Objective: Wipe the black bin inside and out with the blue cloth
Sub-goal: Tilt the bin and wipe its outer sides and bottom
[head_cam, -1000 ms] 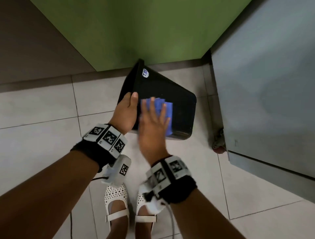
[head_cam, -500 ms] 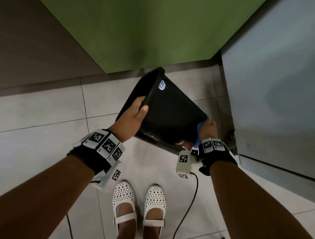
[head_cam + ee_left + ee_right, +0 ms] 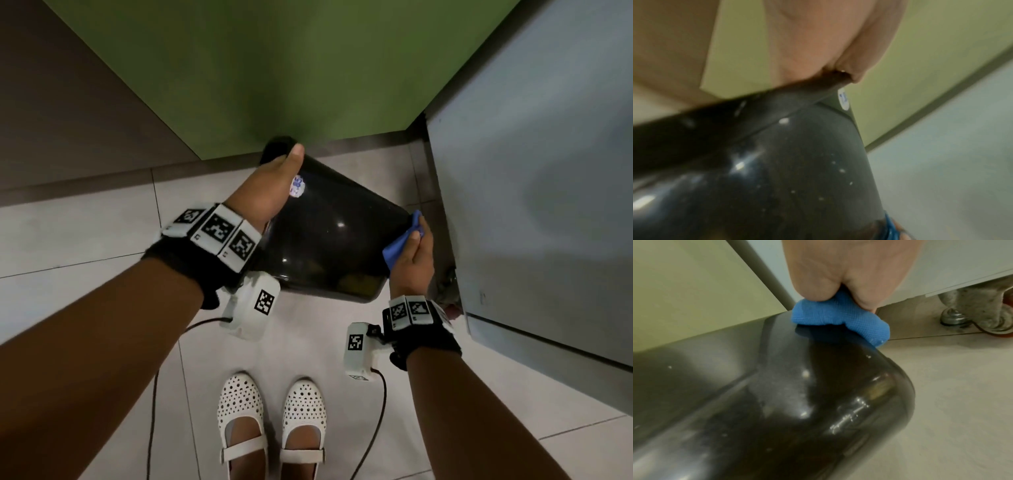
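The glossy black bin [image 3: 335, 240] is tipped on its side above the floor tiles, its closed base toward me and its rim at the far left. My left hand [image 3: 274, 185] grips the rim, thumb on the outer wall beside a small white sticker [image 3: 297, 186]. My right hand [image 3: 412, 250] holds the bunched blue cloth [image 3: 399, 246] against the bin's right side near the base. The right wrist view shows the blue cloth [image 3: 838, 318] pressed on the bin [image 3: 797, 402] under the right hand [image 3: 851, 272]. The left wrist view shows the bin [image 3: 777, 178] beneath the left hand [image 3: 818, 48]. The bin's inside is hidden.
A green wall [image 3: 274, 68] stands right behind the bin. A grey cabinet [image 3: 548, 171] on a dirty caster [image 3: 978, 311] is close on the right. My white shoes [image 3: 270, 421] stand just below the bin, with camera cables trailing over the pale tiles.
My right hand with the cloth has left the bin's top face and gone round to its right side. The left hand has slid up to the far rim, and the bin has tilted.
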The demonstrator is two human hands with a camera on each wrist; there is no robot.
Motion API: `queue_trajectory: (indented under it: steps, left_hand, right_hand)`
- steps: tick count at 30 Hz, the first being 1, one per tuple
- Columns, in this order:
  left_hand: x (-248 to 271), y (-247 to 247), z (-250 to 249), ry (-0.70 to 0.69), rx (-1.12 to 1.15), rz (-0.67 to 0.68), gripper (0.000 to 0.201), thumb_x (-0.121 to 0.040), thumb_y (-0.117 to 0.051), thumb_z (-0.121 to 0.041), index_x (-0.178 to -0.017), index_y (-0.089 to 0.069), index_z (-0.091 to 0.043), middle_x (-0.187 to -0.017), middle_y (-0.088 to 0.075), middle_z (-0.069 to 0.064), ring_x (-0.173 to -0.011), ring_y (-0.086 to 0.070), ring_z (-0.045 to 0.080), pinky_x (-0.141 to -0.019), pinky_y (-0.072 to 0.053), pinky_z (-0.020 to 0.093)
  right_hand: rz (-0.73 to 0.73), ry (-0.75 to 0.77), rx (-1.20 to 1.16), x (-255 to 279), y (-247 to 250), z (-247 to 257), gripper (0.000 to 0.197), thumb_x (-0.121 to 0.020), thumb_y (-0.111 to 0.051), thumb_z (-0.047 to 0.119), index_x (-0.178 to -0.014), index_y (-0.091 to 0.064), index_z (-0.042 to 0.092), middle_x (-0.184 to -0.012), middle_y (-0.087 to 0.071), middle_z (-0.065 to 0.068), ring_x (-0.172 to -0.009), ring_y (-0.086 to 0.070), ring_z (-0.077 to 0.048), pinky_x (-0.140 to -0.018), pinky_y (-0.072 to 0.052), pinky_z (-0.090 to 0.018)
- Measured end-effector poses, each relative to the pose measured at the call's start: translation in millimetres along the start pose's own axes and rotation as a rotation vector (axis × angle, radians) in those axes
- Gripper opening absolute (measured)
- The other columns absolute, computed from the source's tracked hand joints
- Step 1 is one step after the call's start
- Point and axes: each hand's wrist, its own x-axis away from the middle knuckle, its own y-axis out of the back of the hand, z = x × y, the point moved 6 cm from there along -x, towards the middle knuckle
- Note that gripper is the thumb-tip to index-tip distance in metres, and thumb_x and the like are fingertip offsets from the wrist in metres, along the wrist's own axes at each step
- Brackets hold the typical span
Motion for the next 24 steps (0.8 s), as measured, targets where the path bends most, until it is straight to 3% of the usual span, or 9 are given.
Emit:
queue_trajectory:
  steps: [2,4,6,8,10,13,17,21,24]
  left_hand:
    - [2.2,-1.1,15.1,0.086,0.252,0.064,0.049,-0.090,-0.045,-0.050,-0.116,-0.060,-0.011,-0.117,-0.065,0.013,-0.104,-0.064,0.024,-0.094,-0.052,0.036]
    - [7.1,-4.1,25.2,0.173,0.379,0.095,0.029,-0.094,-0.046,-0.030,-0.097,-0.063,-0.007,-0.090,-0.068,0.011,-0.078,-0.067,0.022,-0.068,-0.058,0.027]
    - [10.2,-6.9,30.9,0.253,0.390,0.067,0.035,-0.092,-0.047,-0.035,-0.102,-0.062,-0.006,-0.094,-0.067,0.011,-0.085,-0.065,0.024,-0.078,-0.055,0.032]
    - [9.0,-2.9,29.0,0.274,0.246,-0.025,0.064,-0.089,-0.041,-0.057,-0.131,-0.049,-0.009,-0.131,-0.055,0.011,-0.119,-0.053,0.028,-0.106,-0.039,0.040]
    - [6.8,2.3,22.7,0.195,0.095,-0.137,0.067,-0.093,-0.027,-0.058,-0.142,-0.033,-0.012,-0.148,-0.036,0.010,-0.136,-0.034,0.027,-0.112,-0.025,0.038]
    - [6.0,-3.3,20.7,0.102,0.135,-0.178,0.057,-0.097,-0.025,-0.047,-0.139,-0.037,-0.010,-0.144,-0.041,0.009,-0.135,-0.036,0.025,-0.110,-0.027,0.033]
    - [3.8,-7.1,23.7,0.068,0.120,-0.271,0.052,-0.099,-0.025,-0.039,-0.130,-0.046,-0.003,-0.123,-0.052,0.007,-0.116,-0.048,0.020,-0.103,-0.034,0.029]
    - [7.5,-13.4,21.3,-0.028,0.081,-0.268,0.048,-0.099,-0.027,-0.035,-0.115,-0.057,0.000,-0.118,-0.061,0.019,-0.111,-0.057,0.031,-0.102,-0.043,0.040]
    - [10.1,-18.2,22.6,-0.072,0.060,-0.217,0.043,-0.099,-0.029,-0.034,-0.113,-0.058,-0.004,-0.113,-0.062,0.015,-0.106,-0.058,0.026,-0.098,-0.043,0.033]
  right_hand:
    - [-0.005,0.015,-0.014,2.9,2.9,-0.4,0.042,-0.103,-0.028,0.026,-0.144,-0.031,0.018,-0.145,-0.041,-0.004,-0.132,-0.040,-0.018,-0.097,-0.029,-0.015]
    - [-0.004,0.030,-0.020,6.5,2.9,-2.7,0.043,-0.102,-0.029,0.026,-0.145,-0.029,0.019,-0.144,-0.042,-0.003,-0.126,-0.040,-0.009,-0.097,-0.029,-0.016]
    - [-0.008,0.039,-0.036,11.5,0.1,-5.1,0.043,-0.102,-0.030,0.026,-0.145,-0.028,0.021,-0.143,-0.042,-0.001,-0.119,-0.037,-0.002,-0.096,-0.029,-0.014]
    - [-0.018,0.043,-0.054,16.5,-4.1,-8.4,0.043,-0.102,-0.030,0.027,-0.145,-0.028,0.023,-0.144,-0.040,0.001,-0.119,-0.035,0.000,-0.101,-0.029,-0.016]
    - [-0.050,0.051,-0.082,22.9,-10.0,-13.0,0.044,-0.102,-0.029,0.026,-0.146,-0.027,0.024,-0.151,-0.032,0.002,-0.130,-0.030,-0.002,-0.113,-0.026,-0.025]
    - [-0.102,0.169,0.035,43.3,-29.1,-8.5,0.044,-0.102,-0.028,0.021,-0.146,-0.026,0.020,-0.156,-0.014,0.001,-0.146,-0.006,-0.019,-0.118,-0.006,-0.030]
    - [0.029,0.417,0.163,85.7,-73.6,29.8,0.045,-0.100,-0.018,0.036,-0.142,-0.019,0.022,-0.148,-0.009,0.003,-0.141,0.004,-0.025,-0.114,-0.003,-0.043]
    - [0.025,0.735,0.349,90.9,-86.2,64.5,0.046,-0.101,-0.012,0.036,-0.135,-0.040,0.021,-0.144,-0.044,-0.006,-0.140,-0.018,-0.028,-0.114,-0.015,-0.049]
    - [-0.083,0.767,0.509,63.5,-75.8,83.5,0.042,-0.099,-0.026,0.031,-0.123,-0.060,0.021,-0.128,-0.062,-0.003,-0.129,-0.047,-0.026,-0.107,-0.033,-0.048]
